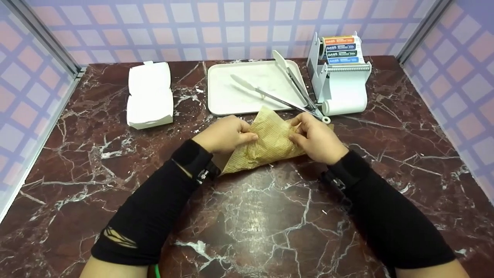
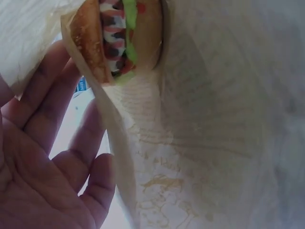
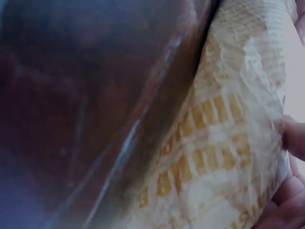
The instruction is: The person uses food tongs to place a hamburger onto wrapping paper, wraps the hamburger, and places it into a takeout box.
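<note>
A hamburger (image 2: 88,45) with a sesame bun, lettuce and white sauce shows inside its paper wrapper in the left wrist view; from the head it is hidden. The tan printed wrapper (image 1: 276,141) is folded over it at the middle of the table, one corner pointing up toward the tray. My left hand (image 1: 227,134) pinches the wrapper's left edge between thumb and fingers, where that side gapes. On the opposite side, my right hand (image 1: 319,139) pinches the creased paper. Yellow-brown lettering on the wrapper (image 3: 214,138) fills much of the right wrist view.
Behind the wrapper lies a cream tray (image 1: 227,94) with metal tongs (image 1: 278,102) across it, their hinged end near my right hand. A label dispenser (image 1: 318,77) with a hanging white roll stands at the back right. An open white box (image 1: 149,92) sits back left.
</note>
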Motion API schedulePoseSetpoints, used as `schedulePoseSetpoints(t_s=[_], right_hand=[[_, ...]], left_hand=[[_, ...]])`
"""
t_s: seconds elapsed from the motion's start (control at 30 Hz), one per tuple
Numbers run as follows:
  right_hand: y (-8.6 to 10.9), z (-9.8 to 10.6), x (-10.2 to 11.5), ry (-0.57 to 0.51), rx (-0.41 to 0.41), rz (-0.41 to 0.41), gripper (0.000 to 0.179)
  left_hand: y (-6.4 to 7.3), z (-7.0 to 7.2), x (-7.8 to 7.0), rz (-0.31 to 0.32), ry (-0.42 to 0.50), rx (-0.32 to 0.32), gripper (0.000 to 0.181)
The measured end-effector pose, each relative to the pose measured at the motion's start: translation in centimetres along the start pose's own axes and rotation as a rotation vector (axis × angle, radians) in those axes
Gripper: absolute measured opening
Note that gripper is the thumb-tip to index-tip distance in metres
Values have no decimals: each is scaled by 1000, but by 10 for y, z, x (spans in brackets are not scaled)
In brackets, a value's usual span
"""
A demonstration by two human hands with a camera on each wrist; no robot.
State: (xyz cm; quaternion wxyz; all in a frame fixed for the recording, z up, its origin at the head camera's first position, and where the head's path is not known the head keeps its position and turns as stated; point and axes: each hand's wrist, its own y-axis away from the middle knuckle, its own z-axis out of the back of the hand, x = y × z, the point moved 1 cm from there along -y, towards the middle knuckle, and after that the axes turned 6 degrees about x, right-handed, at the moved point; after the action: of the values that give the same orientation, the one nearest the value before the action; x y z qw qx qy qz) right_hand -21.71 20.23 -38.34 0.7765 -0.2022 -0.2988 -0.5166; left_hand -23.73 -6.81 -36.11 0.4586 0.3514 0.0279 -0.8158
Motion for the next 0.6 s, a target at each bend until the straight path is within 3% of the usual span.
schedulePoseSetpoints(t_s=[0.07,0.17,0.3,0.47,0.6], right_hand=[[1,-2,2,32,-45,37,30],[1,-4,8,144,-91,174,28],[4,-9,15,336,-17,333,31],[5,-12,12,445,195,321,57],[6,-13,12,446,272,284,62]], left_hand=[[-2,-1,0,9,10,-11,46],[-4,-3,0,17,26,-28,46],[-6,-4,0,31,48,-40,42],[-6,-5,-1,13,60,-49,31],[-2,-6,-2,17,63,-52,22]])
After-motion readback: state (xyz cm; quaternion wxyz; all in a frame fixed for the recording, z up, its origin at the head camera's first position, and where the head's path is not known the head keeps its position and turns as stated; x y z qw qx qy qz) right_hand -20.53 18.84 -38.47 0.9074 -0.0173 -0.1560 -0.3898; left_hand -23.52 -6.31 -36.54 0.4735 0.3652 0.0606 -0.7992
